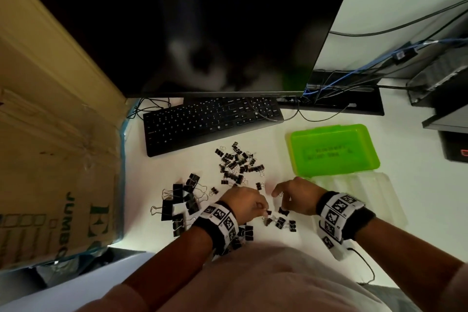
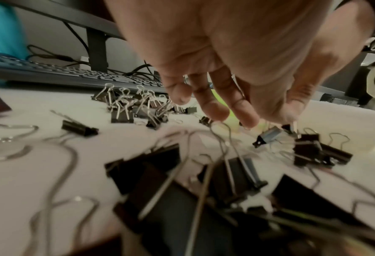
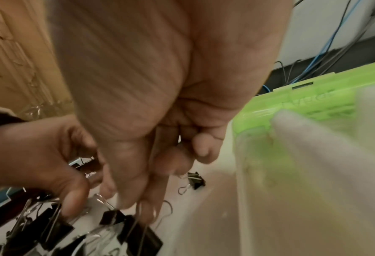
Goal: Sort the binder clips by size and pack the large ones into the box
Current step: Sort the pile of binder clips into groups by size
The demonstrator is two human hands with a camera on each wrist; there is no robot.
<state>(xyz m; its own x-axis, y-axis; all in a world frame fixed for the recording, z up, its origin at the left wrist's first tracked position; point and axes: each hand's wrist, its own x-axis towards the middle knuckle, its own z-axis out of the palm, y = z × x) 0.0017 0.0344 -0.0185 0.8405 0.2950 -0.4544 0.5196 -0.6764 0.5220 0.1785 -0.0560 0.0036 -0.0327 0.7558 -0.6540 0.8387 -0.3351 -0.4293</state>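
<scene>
Black binder clips lie in groups on the white desk: a small-clip pile [image 1: 238,162] at the back, large clips [image 1: 179,206] at the left, and a few medium clips [image 1: 281,221] in front of my hands. My left hand [image 1: 263,210] points its fingers down and pinches the wire handle of a medium clip [image 2: 269,136] between thumb and forefinger. Close beside it, my right hand [image 1: 283,200] curls down and pinches the handles of another clip [image 3: 138,237]. The green box lid [image 1: 331,149] and its clear tray [image 1: 359,185] lie open to the right, with no clips showing inside.
A black keyboard [image 1: 212,121] and a dark monitor [image 1: 192,28] stand behind the clips. A cardboard carton [image 1: 50,159] walls off the left side. Cables and black devices [image 1: 379,78] crowd the back right. The desk edge runs just under my wrists.
</scene>
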